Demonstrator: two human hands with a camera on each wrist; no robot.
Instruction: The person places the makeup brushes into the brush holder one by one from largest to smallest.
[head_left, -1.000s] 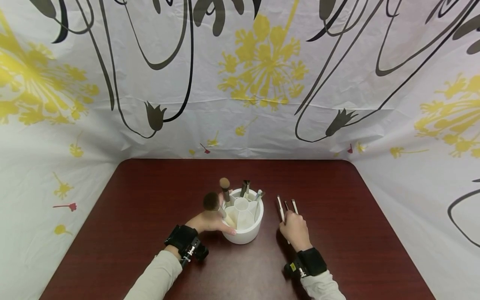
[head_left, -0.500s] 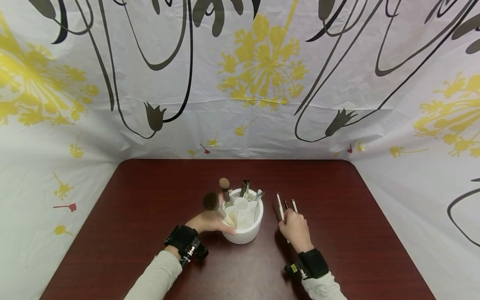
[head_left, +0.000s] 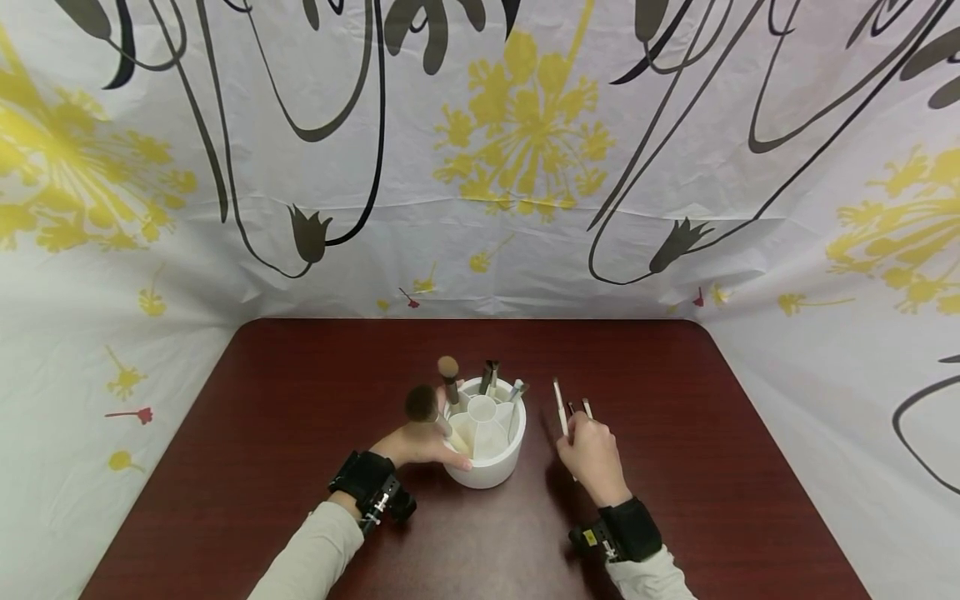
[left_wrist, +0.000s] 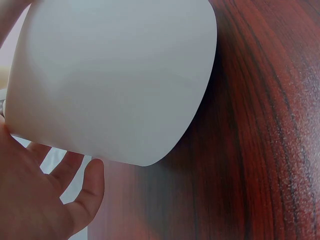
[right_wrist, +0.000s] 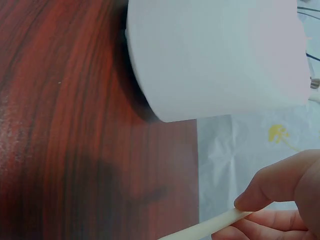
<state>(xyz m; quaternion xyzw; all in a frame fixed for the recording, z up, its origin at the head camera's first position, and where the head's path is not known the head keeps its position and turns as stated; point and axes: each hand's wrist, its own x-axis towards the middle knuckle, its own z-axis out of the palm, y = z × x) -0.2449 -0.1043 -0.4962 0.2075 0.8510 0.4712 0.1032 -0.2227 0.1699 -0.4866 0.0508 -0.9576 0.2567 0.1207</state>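
A white round brush holder with compartments point(head_left: 487, 475) stands on the table. My left hand point(head_left: 422, 444) grips its left side, thumb at the front rim and fingers around the back; the holder's wall fills much of the left wrist view. Two thick makeup brushes, one dark-tipped point(head_left: 422, 403) and one tan-tipped point(head_left: 447, 367), lean out over that hand. To the right of the holder, my right hand point(head_left: 592, 458) pinches a pale-handled makeup brush point(head_left: 561, 408) between thumb and fingers. In the right wrist view its handle point(right_wrist: 205, 228) hangs above the tabletop and its shadow.
Beyond my right hand, a light brush point(head_left: 587, 408) and a dark, thin one point(head_left: 572, 408) show partly behind the fingers. Several slimmer brushes point(head_left: 491, 375) stand at the holder's back. The dark red table point(head_left: 360, 358) ends at a patterned cloth point(head_left: 360, 283).
My right hand has shifted slightly away from me, raising the pinched brush a little; more of the two brushes behind is covered. The left hand and the holder stay as they were.
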